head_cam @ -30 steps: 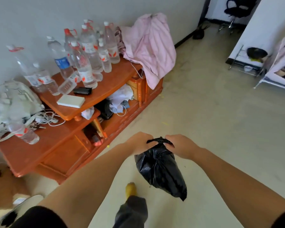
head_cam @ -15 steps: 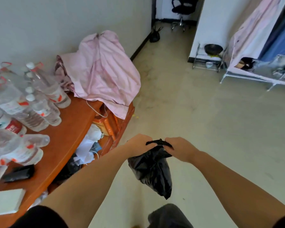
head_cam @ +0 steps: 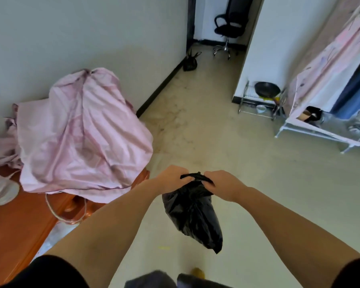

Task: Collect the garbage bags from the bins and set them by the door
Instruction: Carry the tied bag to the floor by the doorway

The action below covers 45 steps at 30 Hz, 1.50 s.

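The black garbage bag (head_cam: 192,213) hung above the floor (head_cam: 247,183), its gathered neck clamped in the left hand (head_cam: 172,179) and right hand (head_cam: 224,185), each grip closed on it. A pink sheet (head_cam: 81,138) covered the wooden bench (head_cam: 19,221) nearby. A second black bag (head_cam: 190,63) sat by the far doorway.

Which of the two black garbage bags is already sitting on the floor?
The small black tied bag against the far wall; the other black plastic bag hangs from both hands.

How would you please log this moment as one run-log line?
left hand: grips bag top | right hand: grips bag top | black plastic garbage bag: hanging above floor
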Each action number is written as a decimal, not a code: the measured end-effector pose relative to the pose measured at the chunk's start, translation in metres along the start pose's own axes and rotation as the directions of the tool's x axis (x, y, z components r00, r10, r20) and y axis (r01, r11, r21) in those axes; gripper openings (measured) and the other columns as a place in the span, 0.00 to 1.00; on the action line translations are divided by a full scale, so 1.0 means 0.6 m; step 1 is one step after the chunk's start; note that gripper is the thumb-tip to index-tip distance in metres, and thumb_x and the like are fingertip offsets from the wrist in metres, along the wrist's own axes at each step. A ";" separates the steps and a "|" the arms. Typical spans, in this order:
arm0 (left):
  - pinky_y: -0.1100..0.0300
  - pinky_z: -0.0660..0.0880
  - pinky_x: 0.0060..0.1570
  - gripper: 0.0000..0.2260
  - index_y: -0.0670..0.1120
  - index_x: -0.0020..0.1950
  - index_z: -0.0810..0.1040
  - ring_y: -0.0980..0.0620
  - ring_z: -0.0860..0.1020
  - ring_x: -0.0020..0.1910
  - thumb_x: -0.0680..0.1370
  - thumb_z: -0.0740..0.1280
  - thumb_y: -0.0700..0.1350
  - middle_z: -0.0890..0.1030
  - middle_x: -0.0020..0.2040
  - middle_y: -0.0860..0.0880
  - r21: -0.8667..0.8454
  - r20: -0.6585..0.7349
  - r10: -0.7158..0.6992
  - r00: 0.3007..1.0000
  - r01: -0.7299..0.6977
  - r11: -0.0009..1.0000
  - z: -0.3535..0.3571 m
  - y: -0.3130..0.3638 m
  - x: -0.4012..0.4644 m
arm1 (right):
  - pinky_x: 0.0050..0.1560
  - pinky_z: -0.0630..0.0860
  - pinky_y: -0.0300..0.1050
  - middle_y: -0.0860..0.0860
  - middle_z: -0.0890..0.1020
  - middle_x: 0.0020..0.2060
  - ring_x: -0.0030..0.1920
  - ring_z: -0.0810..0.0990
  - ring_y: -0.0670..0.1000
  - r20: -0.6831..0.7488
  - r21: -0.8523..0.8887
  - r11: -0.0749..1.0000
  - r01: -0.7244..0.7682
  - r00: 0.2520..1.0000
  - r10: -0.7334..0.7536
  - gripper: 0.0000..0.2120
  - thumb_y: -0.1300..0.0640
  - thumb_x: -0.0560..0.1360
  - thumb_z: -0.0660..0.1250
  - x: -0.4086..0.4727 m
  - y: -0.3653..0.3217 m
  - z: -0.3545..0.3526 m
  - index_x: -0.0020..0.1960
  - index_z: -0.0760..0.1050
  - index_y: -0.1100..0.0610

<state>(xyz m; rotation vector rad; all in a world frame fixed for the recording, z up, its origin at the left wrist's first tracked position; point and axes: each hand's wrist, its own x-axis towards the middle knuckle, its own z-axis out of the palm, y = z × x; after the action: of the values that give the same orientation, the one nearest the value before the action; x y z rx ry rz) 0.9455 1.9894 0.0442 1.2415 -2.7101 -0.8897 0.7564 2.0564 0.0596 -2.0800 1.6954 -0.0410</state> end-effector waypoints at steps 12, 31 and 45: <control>0.61 0.60 0.30 0.17 0.47 0.34 0.67 0.53 0.65 0.28 0.81 0.59 0.52 0.67 0.29 0.51 0.030 0.034 0.029 0.999 -0.030 0.999 -0.166 -0.075 0.501 | 0.33 0.64 0.43 0.45 0.69 0.30 0.34 0.72 0.52 -0.036 -0.062 0.997 -0.036 0.999 0.034 0.11 0.52 0.80 0.56 0.375 0.288 -0.224 0.40 0.65 0.52; 0.61 0.62 0.32 0.18 0.46 0.34 0.68 0.51 0.68 0.32 0.80 0.60 0.53 0.71 0.32 0.49 -0.005 0.018 0.011 1.000 -0.011 1.000 -0.409 -0.177 1.289 | 0.38 0.65 0.44 0.48 0.73 0.36 0.37 0.71 0.52 -0.048 -0.039 0.998 -0.058 0.997 0.056 0.09 0.51 0.79 0.56 0.942 0.754 -0.581 0.42 0.66 0.53; 0.67 0.61 0.31 0.16 0.45 0.35 0.69 0.51 0.69 0.34 0.80 0.62 0.51 0.68 0.29 0.53 -0.039 -0.040 -0.080 0.996 0.079 0.996 -0.547 -0.247 1.754 | 0.39 0.63 0.43 0.54 0.75 0.38 0.38 0.70 0.51 0.060 -0.117 0.992 0.055 0.997 -0.049 0.10 0.53 0.80 0.55 1.324 1.039 -0.810 0.46 0.70 0.57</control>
<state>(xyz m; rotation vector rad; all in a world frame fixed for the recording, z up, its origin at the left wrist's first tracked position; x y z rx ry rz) 0.4141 1.0121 0.0308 1.3535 -2.6162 -0.9074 0.2278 1.0685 0.0664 -2.1901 1.6461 0.1046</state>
